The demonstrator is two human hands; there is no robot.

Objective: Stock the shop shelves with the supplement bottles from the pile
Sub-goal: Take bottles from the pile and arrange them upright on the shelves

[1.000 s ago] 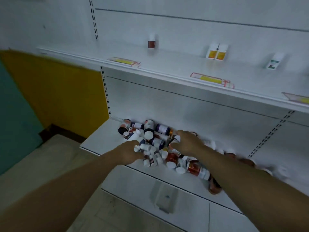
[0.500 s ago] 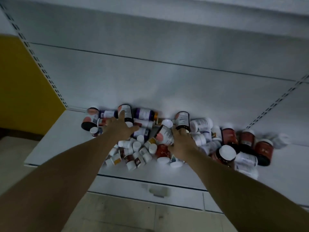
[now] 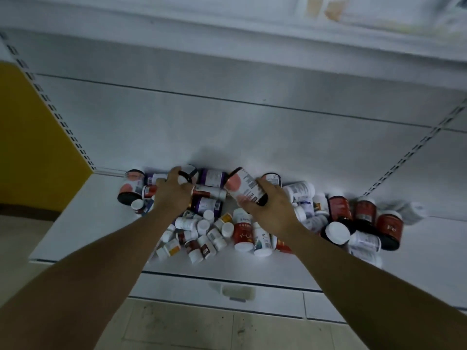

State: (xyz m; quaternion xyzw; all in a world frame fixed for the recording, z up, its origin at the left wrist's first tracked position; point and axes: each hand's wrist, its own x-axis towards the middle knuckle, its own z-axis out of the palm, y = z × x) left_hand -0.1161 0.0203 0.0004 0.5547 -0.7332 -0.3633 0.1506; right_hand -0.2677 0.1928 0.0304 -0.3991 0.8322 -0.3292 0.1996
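A pile of supplement bottles lies on the low white shelf, against its back panel. My right hand grips a black bottle with a white and pink label, tilted and lifted a little above the pile. My left hand curls round a dark bottle with a white label at the back of the pile. Small white-capped bottles lie at the front. Dark red jars lie at the right.
The upper shelf's underside hangs over the pile. A yellow wall is at the left. Slotted uprights run up the back panel. Below the shelf's front edge is a white base panel, then tiled floor.
My right hand has lifted the pink-labelled bottle off the pile. My left hand has reached farther back and closed round a dark bottle. The camera has tilted down and closer.
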